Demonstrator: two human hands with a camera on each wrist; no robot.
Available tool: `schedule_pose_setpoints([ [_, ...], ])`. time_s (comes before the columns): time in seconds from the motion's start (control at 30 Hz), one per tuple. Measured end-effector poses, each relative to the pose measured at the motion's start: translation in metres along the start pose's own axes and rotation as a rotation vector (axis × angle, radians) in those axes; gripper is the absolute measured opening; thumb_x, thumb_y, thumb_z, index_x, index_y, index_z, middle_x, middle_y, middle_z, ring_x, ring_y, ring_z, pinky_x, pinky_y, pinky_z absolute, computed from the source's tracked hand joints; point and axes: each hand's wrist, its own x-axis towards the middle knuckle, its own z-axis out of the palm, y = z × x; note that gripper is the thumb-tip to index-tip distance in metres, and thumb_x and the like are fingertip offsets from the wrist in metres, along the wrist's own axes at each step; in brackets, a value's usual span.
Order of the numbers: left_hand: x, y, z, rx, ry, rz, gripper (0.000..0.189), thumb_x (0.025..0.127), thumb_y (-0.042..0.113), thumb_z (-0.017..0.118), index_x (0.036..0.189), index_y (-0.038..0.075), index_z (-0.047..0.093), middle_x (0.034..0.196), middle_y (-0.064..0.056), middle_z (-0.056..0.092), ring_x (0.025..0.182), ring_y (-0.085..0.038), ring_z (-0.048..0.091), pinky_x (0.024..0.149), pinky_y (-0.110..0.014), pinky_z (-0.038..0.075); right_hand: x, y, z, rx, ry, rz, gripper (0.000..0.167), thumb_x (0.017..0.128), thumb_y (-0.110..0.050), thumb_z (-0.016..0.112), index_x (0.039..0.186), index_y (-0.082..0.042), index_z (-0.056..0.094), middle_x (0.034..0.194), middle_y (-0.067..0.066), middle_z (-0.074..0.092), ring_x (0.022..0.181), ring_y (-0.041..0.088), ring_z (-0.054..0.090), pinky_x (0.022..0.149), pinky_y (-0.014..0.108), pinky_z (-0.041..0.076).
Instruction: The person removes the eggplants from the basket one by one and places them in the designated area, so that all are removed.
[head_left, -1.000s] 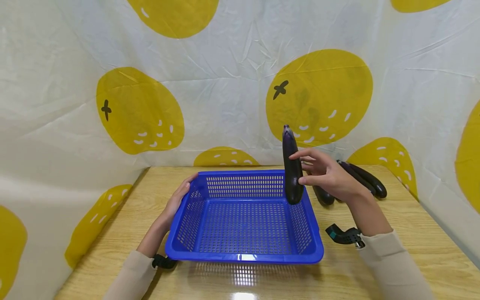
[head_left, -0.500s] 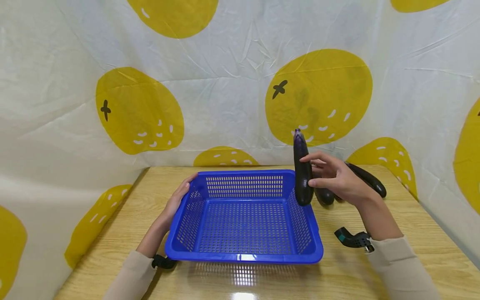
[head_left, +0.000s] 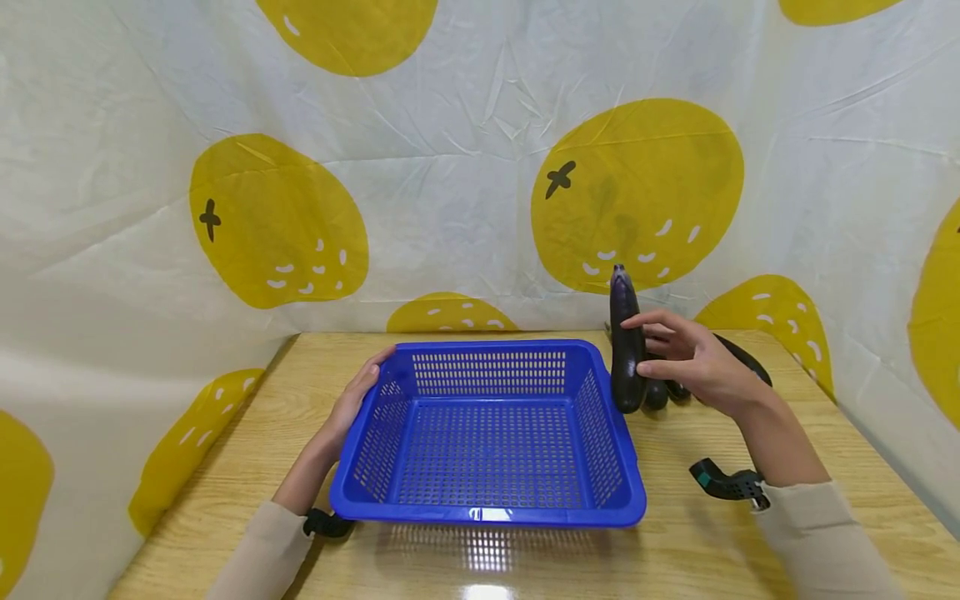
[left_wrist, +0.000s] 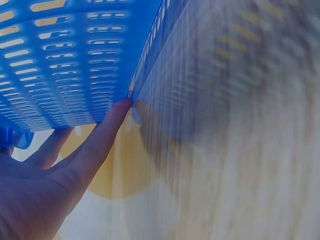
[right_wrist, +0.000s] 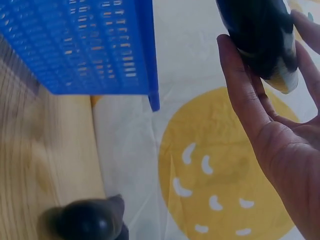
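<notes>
A dark purple eggplant stands nearly upright beside the right rim of the blue basket. My right hand grips it from the right, thumb low and fingers higher. From the right wrist view, the eggplant sits between the thumb and fingers of the hand. My left hand rests along the basket's left side, fingers reaching the far corner. Seen from the left wrist, straight fingers of that hand lie against the slotted wall.
Several more eggplants lie on the wooden table behind my right hand, partly hidden by it. Another dark glossy eggplant shows low in the right wrist view. A white curtain with yellow fruit prints stands around the table.
My right hand has moved right and slightly down with the eggplant, from over the basket's right side to just past its rim. The left hand and basket have stayed put.
</notes>
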Motion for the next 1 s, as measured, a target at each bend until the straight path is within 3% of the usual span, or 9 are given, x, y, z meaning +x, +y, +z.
schedule_pose_setpoints([
  [0.13,0.0,0.0,0.001,0.006,0.009,-0.006,0.055,0.115,0.04,0.021,0.166,0.02,0.019,0.174,-0.006,0.016,0.161,-0.031,0.015,0.113,-0.022,0.034,-0.007,0.003,-0.006,-0.015,0.012,0.011,0.049,0.098,0.008,0.056,0.145,-0.006,0.049,0.139,-0.003,0.059,0.121,0.012,0.064,0.094,0.029,0.059],
  [0.33,0.001,0.0,0.002,0.0,0.009,0.002,0.055,0.115,0.038,0.021,0.166,0.018,0.019,0.174,-0.007,0.016,0.16,-0.031,0.015,0.107,-0.014,0.037,-0.02,0.007,-0.017,-0.067,0.044,0.022,0.051,0.099,0.009,0.055,0.147,-0.005,0.049,0.14,-0.006,0.059,0.12,0.009,0.063,0.092,0.025,0.058],
  [0.63,-0.002,0.001,0.001,0.008,0.004,0.005,0.056,0.115,0.04,0.02,0.166,0.019,0.018,0.174,-0.008,0.013,0.16,-0.033,0.013,0.106,-0.015,0.039,-0.034,0.017,-0.044,-0.047,0.106,0.059,0.053,0.1,0.01,0.053,0.15,-0.005,0.045,0.137,-0.005,0.06,0.116,0.009,0.065,0.087,0.025,0.059],
  [0.77,-0.003,0.001,0.001,0.018,0.005,-0.002,0.055,0.115,0.041,0.02,0.166,0.021,0.018,0.174,-0.007,0.014,0.16,-0.032,0.014,0.113,-0.023,0.036,-0.042,0.025,-0.058,-0.048,0.131,0.055,0.053,0.1,0.012,0.051,0.151,-0.004,0.043,0.138,-0.004,0.059,0.113,0.009,0.066,0.087,0.024,0.059],
  [0.9,-0.002,0.001,0.0,0.018,0.009,-0.007,0.056,0.114,0.042,0.02,0.166,0.022,0.019,0.174,-0.005,0.014,0.161,-0.03,0.013,0.123,-0.039,0.026,-0.049,0.032,-0.071,-0.002,0.143,0.031,0.052,0.101,0.013,0.048,0.15,-0.004,0.044,0.146,-0.004,0.045,0.108,0.009,0.065,0.083,0.021,0.056],
  [1.0,-0.001,0.001,0.0,0.009,0.006,-0.004,0.056,0.114,0.042,0.021,0.166,0.021,0.018,0.174,-0.006,0.014,0.161,-0.03,0.013,0.123,-0.036,0.027,-0.055,0.036,-0.078,0.006,0.186,0.051,0.053,0.102,0.011,0.048,0.151,-0.006,0.045,0.157,-0.002,0.029,0.114,0.005,0.058,0.082,0.019,0.052],
])
